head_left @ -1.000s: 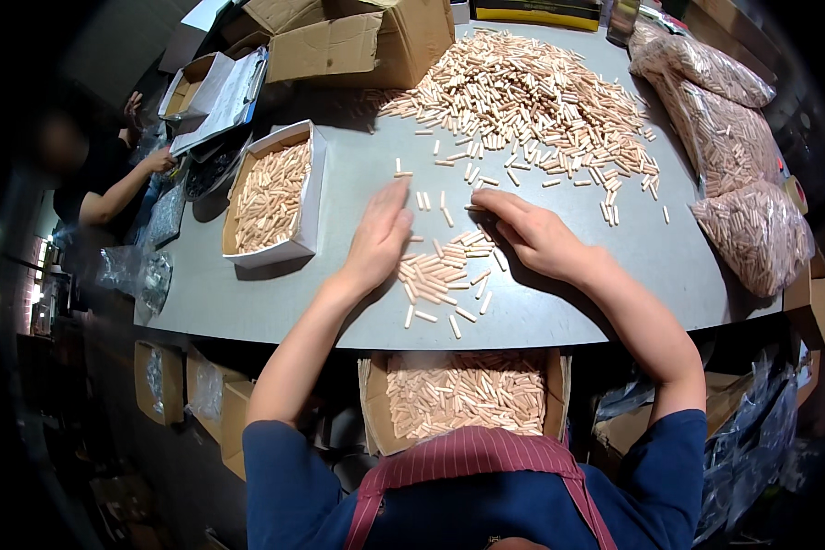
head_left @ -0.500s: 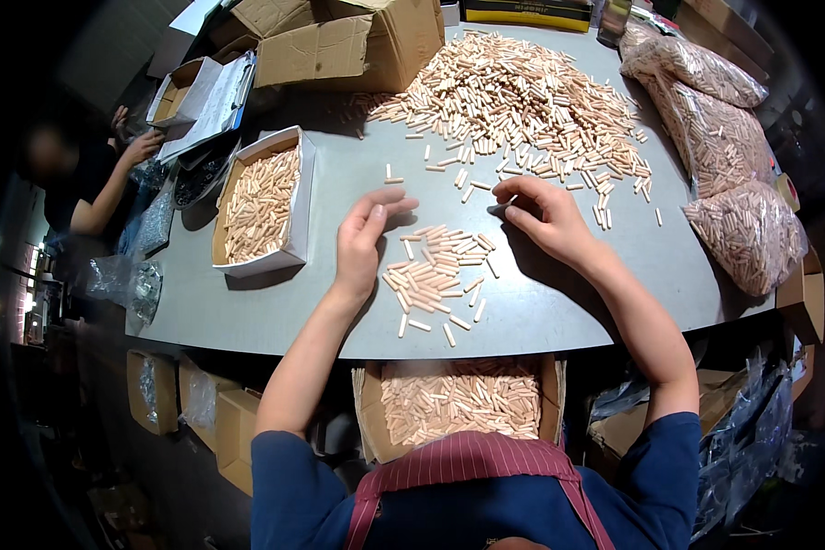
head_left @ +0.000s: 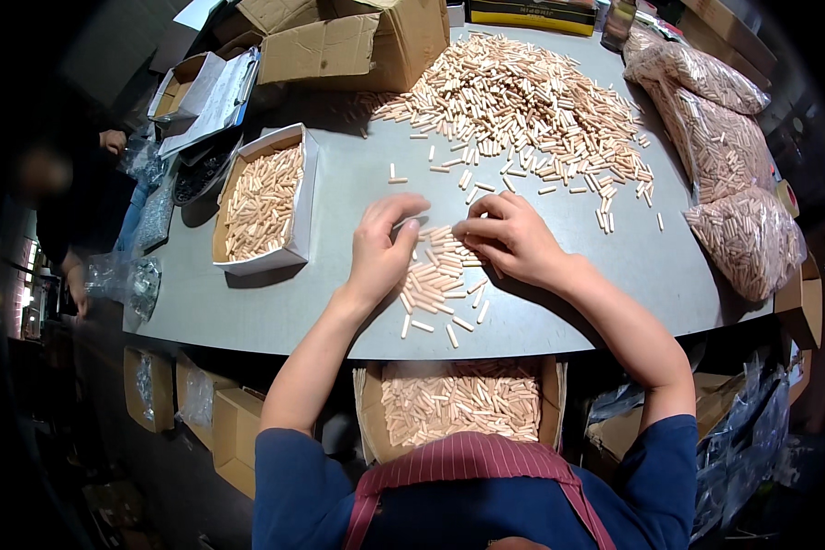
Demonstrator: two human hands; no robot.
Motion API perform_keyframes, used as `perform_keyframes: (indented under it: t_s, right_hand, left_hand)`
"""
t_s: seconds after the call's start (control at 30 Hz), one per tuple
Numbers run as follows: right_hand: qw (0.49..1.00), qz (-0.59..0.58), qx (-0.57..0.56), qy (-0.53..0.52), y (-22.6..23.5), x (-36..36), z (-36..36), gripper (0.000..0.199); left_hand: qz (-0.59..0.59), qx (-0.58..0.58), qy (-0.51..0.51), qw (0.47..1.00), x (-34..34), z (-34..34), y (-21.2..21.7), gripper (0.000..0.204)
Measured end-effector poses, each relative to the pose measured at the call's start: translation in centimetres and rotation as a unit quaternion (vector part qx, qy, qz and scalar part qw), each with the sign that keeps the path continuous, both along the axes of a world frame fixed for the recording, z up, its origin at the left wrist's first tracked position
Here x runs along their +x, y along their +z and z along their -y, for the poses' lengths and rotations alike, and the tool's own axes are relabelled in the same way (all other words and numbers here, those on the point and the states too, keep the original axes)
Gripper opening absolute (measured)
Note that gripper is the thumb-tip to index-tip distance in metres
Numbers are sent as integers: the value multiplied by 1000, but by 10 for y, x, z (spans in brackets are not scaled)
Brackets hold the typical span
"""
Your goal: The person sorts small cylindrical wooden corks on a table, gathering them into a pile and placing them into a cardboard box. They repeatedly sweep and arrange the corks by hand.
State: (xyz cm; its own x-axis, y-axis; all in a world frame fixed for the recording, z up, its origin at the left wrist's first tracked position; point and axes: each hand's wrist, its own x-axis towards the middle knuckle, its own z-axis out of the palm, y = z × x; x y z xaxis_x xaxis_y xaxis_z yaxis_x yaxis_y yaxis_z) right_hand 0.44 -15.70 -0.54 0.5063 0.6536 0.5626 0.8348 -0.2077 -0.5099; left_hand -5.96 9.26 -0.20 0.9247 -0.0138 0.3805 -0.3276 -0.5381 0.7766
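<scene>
A small spread of wooden dowels lies on the grey table between my hands. My left hand is at its left side, fingers stretched toward the right and slightly blurred, holding nothing. On the other side, my right hand curves over the spread's upper right edge, fingertips down at the dowels. Its fingers are bent but apart, and no dowel shows in its grasp. Beyond both hands rises a large heap of the same dowels, with several loose ones along its near edge.
A white box of dowels stands at left. Below the table's front edge sits an open carton holding dowels. Clear bags of dowels line the right side. A large cardboard box is at the back; a co-worker's hand shows far left.
Both hands have come closer together over the small spread. The right hand moved left and down onto its edge; the left hand shifted slightly right. At far left the co-worker's arms changed position.
</scene>
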Motion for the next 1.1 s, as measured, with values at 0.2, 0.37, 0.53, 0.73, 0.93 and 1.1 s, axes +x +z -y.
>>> perform_keyframes:
  t_s: [0.2, 0.37, 0.53, 0.73, 0.93, 1.1]
  right_hand:
    - [979, -196, 38, 34, 5, -1, 12, 18]
    - [988, -126, 8, -85, -9, 29, 36, 22]
    - [989, -123, 19, -83, -13, 37, 42, 21]
    - [992, -99, 16, -81, -13, 38, 44, 21]
    - [993, -71, -3, -92, -10, 34, 44, 22]
    - [992, -80, 9, -101, -12, 35, 43, 27]
  left_hand:
    - [-66, -57, -25, 996, 1, -6, -6, 28]
    - [-99, -61, -34, 993, -2, -7, -1, 30]
    - [-69, 66, -109, 989, -10, -16, 2, 43]
    - [-53, 249, -166, 953, -53, -19, 5, 65]
    - [-69, 264, -152, 950, -108, -14, 10, 69]
    - [-224, -219, -183, 932, -141, -26, 9, 74]
